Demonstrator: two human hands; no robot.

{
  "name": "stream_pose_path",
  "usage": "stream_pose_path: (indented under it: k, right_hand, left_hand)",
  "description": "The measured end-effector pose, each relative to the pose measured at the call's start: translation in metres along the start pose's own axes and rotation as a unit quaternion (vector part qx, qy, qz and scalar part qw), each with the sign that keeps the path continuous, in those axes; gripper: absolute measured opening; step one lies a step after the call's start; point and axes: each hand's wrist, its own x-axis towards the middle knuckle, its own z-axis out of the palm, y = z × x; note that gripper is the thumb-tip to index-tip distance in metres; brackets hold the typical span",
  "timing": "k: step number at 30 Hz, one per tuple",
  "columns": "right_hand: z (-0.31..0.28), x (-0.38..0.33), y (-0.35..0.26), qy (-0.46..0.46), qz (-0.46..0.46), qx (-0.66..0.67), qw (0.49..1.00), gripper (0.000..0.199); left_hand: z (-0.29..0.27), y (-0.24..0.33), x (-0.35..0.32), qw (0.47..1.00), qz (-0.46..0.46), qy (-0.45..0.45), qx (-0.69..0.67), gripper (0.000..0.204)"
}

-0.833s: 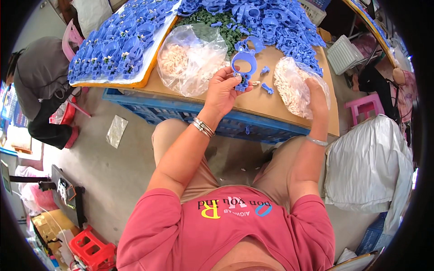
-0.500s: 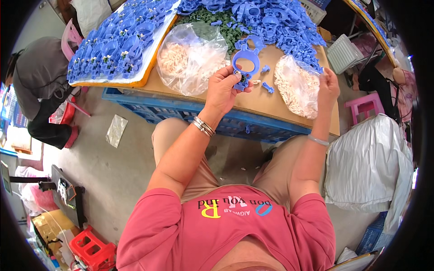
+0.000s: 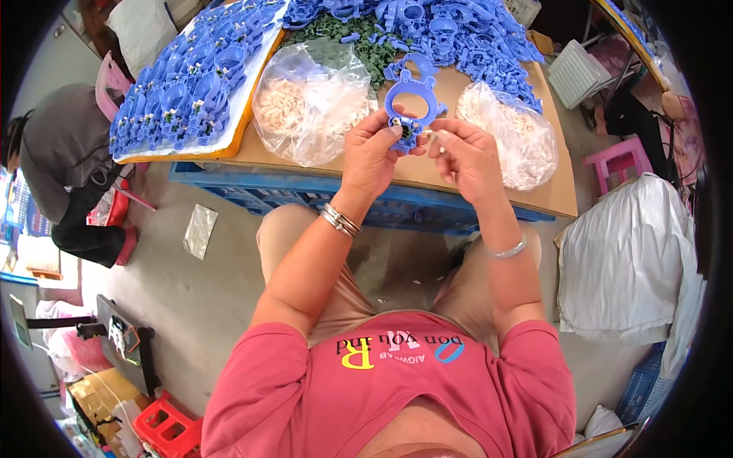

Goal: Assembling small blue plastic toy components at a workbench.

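My left hand (image 3: pixel 368 153) is closed on the lower end of a blue plastic ring-shaped part (image 3: pixel 432 107), held upright above the cardboard tabletop (image 3: pixel 557 183). A small dark green piece sits in that lower end, beside my thumb. Close on its right, my right hand (image 3: pixel 472 156) pinches a small off-white piece (image 3: pixel 429 143) between thumb and finger. Whether this piece touches the blue part, I cannot tell. Clear plastic bags of similar off-white pieces lie on either side, a left bag (image 3: pixel 305 114) and a right bag (image 3: pixel 523 149).
Dark green pieces (image 3: pixel 366 57) and a heap of blue parts (image 3: pixel 473 38) cover the far tabletop. An orange-edged tray (image 3: pixel 244 126) of blue assemblies stands at the left. Blue crates (image 3: pixel 229 191) support the table. A seated person (image 3: pixel 69 130) is at far left; a white sack (image 3: pixel 626 259) stands right.
My right hand has moved left from the right-hand bag to beside the blue part, with an off-white piece in its fingers. My left hand still holds the blue part in nearly the same place.
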Motion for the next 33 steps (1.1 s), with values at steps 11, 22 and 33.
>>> stream_pose_path:
  k: [11,22,33]
  right_hand:
    - [0.012,0.004,0.012,-0.029,-0.062,0.008,0.998,0.018]
    - [0.012,0.004,0.016,-0.005,-0.084,-0.024,0.996,0.013]
    - [0.005,0.004,0.009,-0.023,-0.072,-0.022,0.997,0.016]
  left_hand:
    - [-0.004,-0.006,-0.002,0.998,0.021,0.007,0.057,0.029]
    - [-0.006,-0.008,-0.005,0.985,0.043,0.016,0.167,0.032]
    - [-0.012,-0.01,-0.004,0.985,0.028,-0.026,0.169,0.032]
